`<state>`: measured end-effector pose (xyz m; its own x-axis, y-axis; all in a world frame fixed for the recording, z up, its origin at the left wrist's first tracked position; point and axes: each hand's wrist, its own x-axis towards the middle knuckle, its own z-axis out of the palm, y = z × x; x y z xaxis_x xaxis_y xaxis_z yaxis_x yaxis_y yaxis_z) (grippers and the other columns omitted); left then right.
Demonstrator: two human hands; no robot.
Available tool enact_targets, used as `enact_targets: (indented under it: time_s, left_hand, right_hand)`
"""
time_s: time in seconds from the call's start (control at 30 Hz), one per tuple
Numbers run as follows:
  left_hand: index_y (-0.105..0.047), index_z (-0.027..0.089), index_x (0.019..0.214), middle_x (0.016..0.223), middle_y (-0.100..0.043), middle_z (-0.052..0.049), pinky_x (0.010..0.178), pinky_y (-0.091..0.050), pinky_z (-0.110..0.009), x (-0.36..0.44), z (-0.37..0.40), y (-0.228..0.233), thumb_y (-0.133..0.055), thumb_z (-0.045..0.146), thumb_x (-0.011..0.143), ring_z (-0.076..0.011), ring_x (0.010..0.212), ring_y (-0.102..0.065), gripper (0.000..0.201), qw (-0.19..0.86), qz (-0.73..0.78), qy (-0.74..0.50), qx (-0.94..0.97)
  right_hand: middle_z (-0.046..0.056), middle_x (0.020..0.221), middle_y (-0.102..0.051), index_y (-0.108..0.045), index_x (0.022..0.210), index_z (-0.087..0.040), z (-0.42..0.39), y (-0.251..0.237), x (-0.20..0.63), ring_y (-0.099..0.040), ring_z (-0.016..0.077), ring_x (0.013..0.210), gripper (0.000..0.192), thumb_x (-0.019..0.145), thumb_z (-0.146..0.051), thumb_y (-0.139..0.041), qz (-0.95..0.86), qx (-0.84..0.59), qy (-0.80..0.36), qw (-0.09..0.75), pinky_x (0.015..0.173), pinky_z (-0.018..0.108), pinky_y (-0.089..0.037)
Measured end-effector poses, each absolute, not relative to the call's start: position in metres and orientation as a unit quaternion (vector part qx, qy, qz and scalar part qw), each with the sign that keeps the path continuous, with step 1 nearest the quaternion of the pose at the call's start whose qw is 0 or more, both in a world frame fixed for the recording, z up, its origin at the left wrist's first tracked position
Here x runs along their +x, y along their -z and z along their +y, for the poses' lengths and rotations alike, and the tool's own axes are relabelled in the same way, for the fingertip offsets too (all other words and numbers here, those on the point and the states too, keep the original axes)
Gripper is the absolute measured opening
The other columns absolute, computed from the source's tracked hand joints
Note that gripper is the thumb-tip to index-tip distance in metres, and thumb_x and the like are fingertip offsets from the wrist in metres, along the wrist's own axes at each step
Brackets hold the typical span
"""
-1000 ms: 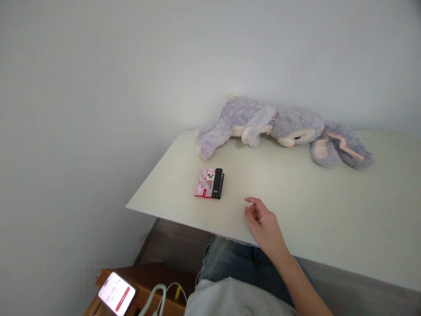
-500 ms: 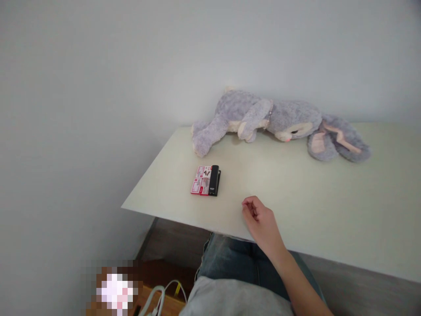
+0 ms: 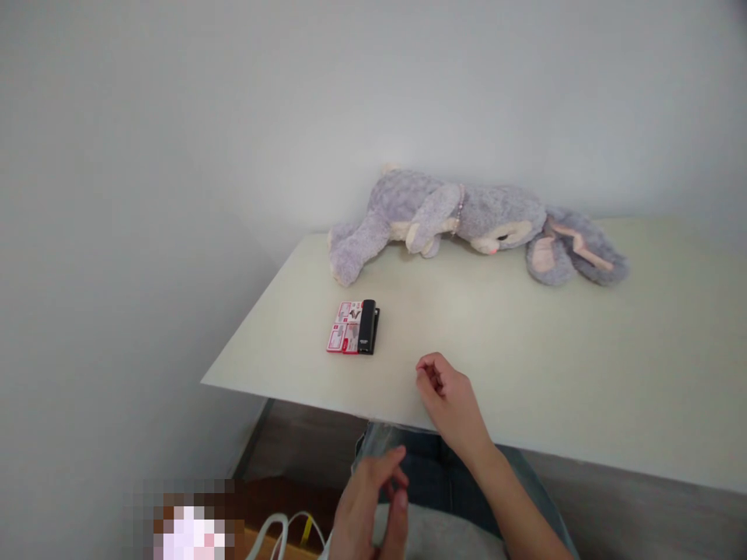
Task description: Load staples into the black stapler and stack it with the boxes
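My right hand (image 3: 452, 400) rests on the white table near its front edge, fingers curled in loosely and nothing visible in them. Below the table edge, over my lap, my left hand (image 3: 370, 505) is raised with thumb and fingers apart, holding nothing. A black stapler (image 3: 367, 327) lies on the table to the left of my right hand, apart from it. Right against the stapler's left side are several small red-and-white boxes (image 3: 344, 333) with printed pictures, set together in a block.
A grey plush rabbit (image 3: 467, 214) lies on its side along the back of the table (image 3: 583, 358), by the wall. White cables (image 3: 271, 537) and a wooden surface are low at the left, beside a blurred-out patch.
My left hand has come into view from below, over my lap. My right hand keeps its curled pose on the table. The view has shifted slightly, moving the table things leftward.
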<state>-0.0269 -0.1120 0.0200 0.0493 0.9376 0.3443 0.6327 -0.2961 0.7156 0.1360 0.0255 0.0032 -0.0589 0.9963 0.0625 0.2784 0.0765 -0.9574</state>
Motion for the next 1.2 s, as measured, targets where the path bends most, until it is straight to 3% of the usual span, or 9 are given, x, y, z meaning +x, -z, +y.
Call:
enact_targets:
  time_s: [0.1, 0.2, 0.3, 0.5, 0.67, 0.8, 0.9, 1.07, 1.2]
  left_hand:
    - [-0.061, 0.031, 0.123, 0.117, -0.066, -0.006, 0.098, -0.053, -0.041, -0.030, -0.058, -0.030, -0.052, 0.028, 0.098, -0.0227, 0.111, -0.062, 0.026, 0.118, 0.622, -0.401, 0.663]
    - [-0.055, 0.027, 0.133, 0.136, -0.058, -0.010, 0.113, -0.040, -0.052, -0.045, 0.000, -0.037, -0.059, 0.037, 0.095, -0.0289, 0.130, -0.051, 0.040, 0.001, 0.677, -0.397, 0.619]
    - [-0.052, 0.024, 0.137, 0.144, -0.052, -0.012, 0.116, -0.035, -0.052, -0.063, 0.044, -0.034, -0.057, 0.041, 0.096, -0.0295, 0.136, -0.045, 0.044, -0.044, 0.691, -0.385, 0.610]
    - [-0.065, 0.024, 0.113, 0.126, -0.059, -0.011, 0.105, -0.040, -0.052, -0.065, 0.068, -0.022, -0.065, 0.044, 0.088, -0.0329, 0.121, -0.051, 0.032, -0.030, 0.729, -0.315, 0.607]
    - [-0.060, 0.023, 0.105, 0.094, -0.066, -0.004, 0.082, -0.048, -0.036, -0.041, 0.060, -0.017, -0.057, 0.047, 0.093, -0.0238, 0.091, -0.063, 0.028, 0.029, 0.737, -0.296, 0.606]
    - [-0.055, 0.023, 0.106, 0.076, -0.067, 0.001, 0.056, -0.038, -0.029, -0.004, 0.052, -0.008, -0.052, 0.052, 0.097, -0.0199, 0.065, -0.065, 0.031, 0.096, 0.731, -0.274, 0.617]
    - [-0.055, 0.020, 0.114, 0.075, -0.070, -0.003, 0.054, -0.035, -0.030, 0.032, 0.046, -0.007, -0.052, 0.042, 0.098, -0.0217, 0.064, -0.066, 0.027, 0.127, 0.697, -0.256, 0.658]
    - [-0.065, 0.025, 0.105, 0.096, -0.072, -0.005, 0.078, -0.047, -0.036, 0.061, 0.043, -0.018, -0.059, 0.032, 0.093, -0.0250, 0.092, -0.067, 0.016, 0.133, 0.617, -0.249, 0.735]
    - [-0.057, 0.028, 0.135, 0.141, -0.056, -0.010, 0.106, -0.040, -0.051, 0.048, 0.051, -0.020, -0.048, 0.033, 0.100, -0.0307, 0.129, -0.050, 0.037, 0.068, 0.624, -0.269, 0.731]
  right_hand:
    - [-0.005, 0.071, -0.057, -0.058, 0.095, -0.026, 0.026, -0.004, 0.135, -0.053, 0.0144, 0.060, 0.010, 0.098, -0.033, -0.050, -0.595, -0.535, -0.417, 0.431, 0.053, 0.025, -0.035]
    - [-0.005, 0.069, -0.056, -0.058, 0.094, -0.026, 0.026, -0.004, 0.134, -0.052, 0.0148, 0.060, 0.011, 0.097, -0.032, -0.050, -0.592, -0.536, -0.416, 0.435, 0.053, 0.025, -0.035]
    - [-0.005, 0.068, -0.054, -0.058, 0.094, -0.026, 0.027, -0.003, 0.134, -0.050, 0.0143, 0.059, 0.010, 0.097, -0.032, -0.051, -0.589, -0.535, -0.415, 0.440, 0.053, 0.025, -0.035]
    - [-0.006, 0.068, -0.052, -0.058, 0.095, -0.026, 0.028, -0.002, 0.135, -0.049, 0.0139, 0.059, 0.010, 0.098, -0.032, -0.051, -0.589, -0.525, -0.424, 0.444, 0.053, 0.025, -0.035]
    - [-0.003, 0.075, -0.059, -0.060, 0.109, -0.025, 0.029, -0.001, 0.131, -0.055, 0.0156, 0.062, 0.018, 0.099, -0.036, -0.050, -0.568, -0.535, -0.427, 0.457, 0.054, 0.026, -0.042]
    - [0.007, 0.111, -0.067, -0.060, 0.127, -0.025, 0.045, -0.012, 0.129, -0.064, 0.0221, 0.094, 0.031, 0.099, -0.037, -0.052, -0.599, -0.553, -0.344, 0.465, 0.077, 0.034, -0.053]
    - [0.011, 0.126, -0.063, -0.060, 0.131, -0.024, 0.075, -0.025, 0.137, -0.057, 0.0267, 0.116, 0.036, 0.097, -0.034, -0.057, -0.672, -0.570, -0.228, 0.414, 0.100, 0.042, -0.047]
    - [0.006, 0.102, -0.071, -0.075, 0.100, -0.026, 0.130, -0.045, 0.172, -0.060, 0.0253, 0.103, 0.016, 0.089, -0.021, -0.065, -0.744, -0.547, -0.183, 0.337, 0.097, 0.040, -0.045]
    - [0.005, 0.100, -0.072, -0.075, 0.094, -0.026, 0.142, -0.052, 0.189, -0.062, 0.0231, 0.103, 0.020, 0.089, -0.014, -0.059, -0.768, -0.526, -0.178, 0.320, 0.095, 0.036, -0.044]
